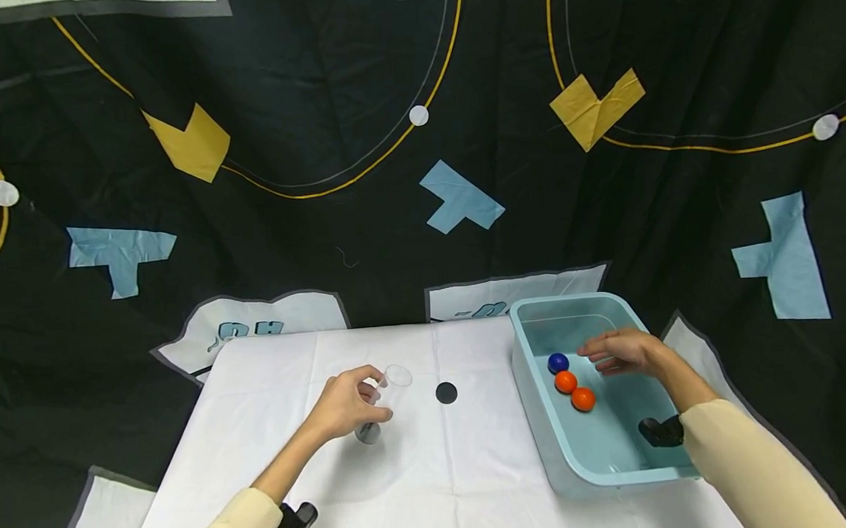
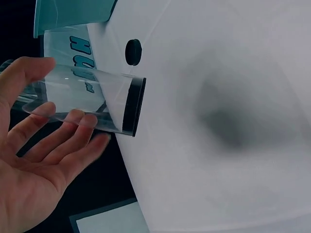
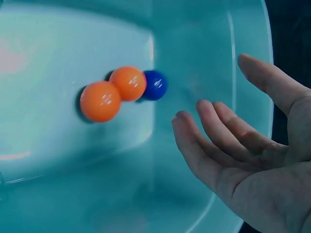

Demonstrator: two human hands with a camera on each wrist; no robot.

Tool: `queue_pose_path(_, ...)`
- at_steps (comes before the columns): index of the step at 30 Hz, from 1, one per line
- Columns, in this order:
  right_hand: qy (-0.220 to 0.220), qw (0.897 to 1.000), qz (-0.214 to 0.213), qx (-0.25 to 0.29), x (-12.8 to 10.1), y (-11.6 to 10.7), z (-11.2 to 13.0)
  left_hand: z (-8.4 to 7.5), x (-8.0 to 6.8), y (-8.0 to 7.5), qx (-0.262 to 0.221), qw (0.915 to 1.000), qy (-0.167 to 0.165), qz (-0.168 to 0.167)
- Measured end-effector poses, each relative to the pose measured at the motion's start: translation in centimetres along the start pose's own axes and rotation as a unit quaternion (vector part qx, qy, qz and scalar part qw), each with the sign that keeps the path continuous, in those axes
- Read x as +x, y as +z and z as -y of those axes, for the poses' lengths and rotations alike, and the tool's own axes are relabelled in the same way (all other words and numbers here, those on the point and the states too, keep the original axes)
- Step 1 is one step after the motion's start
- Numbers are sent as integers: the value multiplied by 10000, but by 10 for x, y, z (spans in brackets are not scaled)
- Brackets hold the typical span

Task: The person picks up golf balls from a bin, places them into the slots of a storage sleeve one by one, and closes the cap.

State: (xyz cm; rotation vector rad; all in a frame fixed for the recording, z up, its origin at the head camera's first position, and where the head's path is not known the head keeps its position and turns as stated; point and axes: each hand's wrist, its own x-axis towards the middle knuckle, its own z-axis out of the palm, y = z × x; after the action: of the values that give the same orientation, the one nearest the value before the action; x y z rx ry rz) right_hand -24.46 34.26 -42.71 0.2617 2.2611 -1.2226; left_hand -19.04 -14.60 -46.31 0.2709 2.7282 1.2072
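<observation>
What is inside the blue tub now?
The tub holds one blue ball and two orange balls. The right hand hovers inside, covering some of the floor.

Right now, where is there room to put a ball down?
Bare white cloth lies between the clear tube and the blue tub, past the black dot. The tub's far end is crowded by three balls.

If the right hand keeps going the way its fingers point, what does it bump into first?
Probably the blue ball. The right hand hovers open inside the bin, its fingers pointing toward the three balls, and the blue one is nearest. Its height above them is unclear, so it might pass over.
</observation>
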Motion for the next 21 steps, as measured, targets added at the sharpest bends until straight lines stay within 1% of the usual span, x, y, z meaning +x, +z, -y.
queue_pose_path(5, 439, 9988, 142, 164, 14, -1, -16, 0, 1, 0, 73, 9999, 65, -20)
queue_pose_path(8, 742, 9965, 220, 330, 20, 0, -24, 0, 1, 0, 123, 9999, 118, -31)
queue_pose_path(11, 955, 9943, 246, 405, 25, 3, -30, -1, 2, -1, 167, 9998, 142, -38)
queue_pose_path(15, 1078, 9933, 155, 398, 31, 7, -35, -1, 3, -1, 166, 9997, 184, -63)
queue_pose_path(21, 1156, 9927, 73, 340, 38, 16, -40, -1, 3, -1, -16, 9998, 161, -67)
